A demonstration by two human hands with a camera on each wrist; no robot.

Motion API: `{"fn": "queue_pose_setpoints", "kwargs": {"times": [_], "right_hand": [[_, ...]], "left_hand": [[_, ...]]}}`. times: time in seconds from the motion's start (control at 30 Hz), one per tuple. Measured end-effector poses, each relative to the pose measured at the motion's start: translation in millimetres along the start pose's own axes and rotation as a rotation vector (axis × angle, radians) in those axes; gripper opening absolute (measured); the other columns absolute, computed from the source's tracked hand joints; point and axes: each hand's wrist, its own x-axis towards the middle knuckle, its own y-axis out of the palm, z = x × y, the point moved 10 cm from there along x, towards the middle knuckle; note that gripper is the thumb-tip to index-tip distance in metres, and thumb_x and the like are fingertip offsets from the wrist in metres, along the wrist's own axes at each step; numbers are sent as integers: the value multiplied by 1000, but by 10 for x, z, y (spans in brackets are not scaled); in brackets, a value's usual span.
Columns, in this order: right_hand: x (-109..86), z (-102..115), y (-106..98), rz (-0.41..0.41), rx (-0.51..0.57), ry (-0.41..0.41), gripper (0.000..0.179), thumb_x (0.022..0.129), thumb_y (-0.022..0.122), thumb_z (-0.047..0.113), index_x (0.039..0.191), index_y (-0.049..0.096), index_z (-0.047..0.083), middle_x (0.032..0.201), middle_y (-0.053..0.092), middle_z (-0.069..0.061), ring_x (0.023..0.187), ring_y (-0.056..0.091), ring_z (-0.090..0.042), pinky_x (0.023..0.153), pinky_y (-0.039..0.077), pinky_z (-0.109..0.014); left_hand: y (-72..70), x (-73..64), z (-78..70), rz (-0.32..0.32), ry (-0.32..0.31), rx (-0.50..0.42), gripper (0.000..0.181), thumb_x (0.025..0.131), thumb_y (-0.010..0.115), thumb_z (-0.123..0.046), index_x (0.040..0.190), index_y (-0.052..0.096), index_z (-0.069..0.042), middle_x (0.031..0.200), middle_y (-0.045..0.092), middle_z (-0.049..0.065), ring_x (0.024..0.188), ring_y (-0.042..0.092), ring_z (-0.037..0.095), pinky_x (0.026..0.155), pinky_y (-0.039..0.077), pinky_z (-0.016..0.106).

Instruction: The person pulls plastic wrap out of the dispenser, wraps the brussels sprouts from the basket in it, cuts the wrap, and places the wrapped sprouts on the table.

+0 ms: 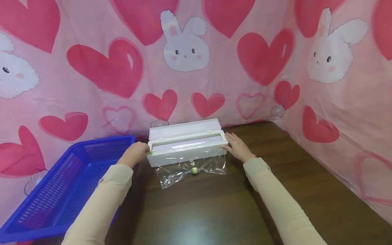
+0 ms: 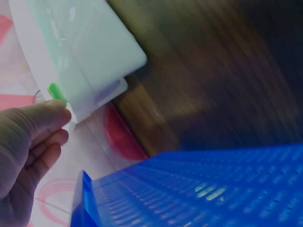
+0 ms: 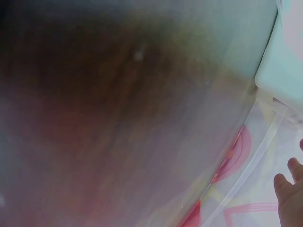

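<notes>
A long white cling film dispenser (image 1: 186, 156) with its lid (image 1: 185, 128) raised stands on the table. My left hand (image 1: 137, 153) is at its left end, where thumb and fingertips pinch the small green slide cutter (image 2: 56, 92). My right hand (image 1: 238, 147) rests against the right end, fingers extended along it and thumb toward the front. Clear plastic film (image 1: 174, 175) hangs from the dispenser's front onto the table, bunched on both sides of a small round green thing (image 1: 194, 170). In the right wrist view, only some fingertips (image 3: 283, 187) show beside the dispenser.
A blue plastic basket (image 1: 65, 183) with slotted walls stands left of the dispenser, close to my left forearm. The brown wooden table (image 1: 196, 211) extends in front and to the right. Behind it hangs a pink cloth (image 1: 220, 75) with hearts and rabbits.
</notes>
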Motion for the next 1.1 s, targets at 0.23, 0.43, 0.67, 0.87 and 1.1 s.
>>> {"fn": "queue_pose_setpoints", "kwargs": {"times": [0.23,0.43,0.67,0.87,1.1], "right_hand": [[-11,-91,34,26,94,20,62,88,62,23,134,37,-9,135,37,-29,127,28,-43,105,18,-46],[-16,-98,65,108,176,20,72,87,64,26,137,29,-11,136,34,-31,126,29,-41,103,21,-49],[57,30,-86,21,196,-43,72,77,75,27,132,44,-5,126,47,-22,120,37,-35,100,27,-47],[125,226,-213,-97,163,-122,34,76,76,18,103,66,1,117,54,-20,116,40,-33,98,31,-45],[146,294,-163,-62,139,-85,11,78,74,11,82,65,6,112,57,-17,114,43,-32,96,34,-44]], "left_hand": [[18,8,-14,-36,10,-17,27,73,58,5,55,47,-13,55,47,3,52,44,26,55,40,42],[13,-15,-10,-35,-46,-49,20,73,59,2,58,51,-10,58,51,5,54,49,29,57,41,45],[80,13,-82,-145,26,2,12,77,64,-15,75,61,-4,75,58,12,67,56,34,61,45,45],[51,12,-240,-165,7,56,5,74,68,-9,74,69,-5,74,61,11,66,55,34,58,44,45],[42,13,-291,-202,-44,90,7,71,68,-4,65,67,-7,65,60,8,61,54,32,57,44,43]]}}
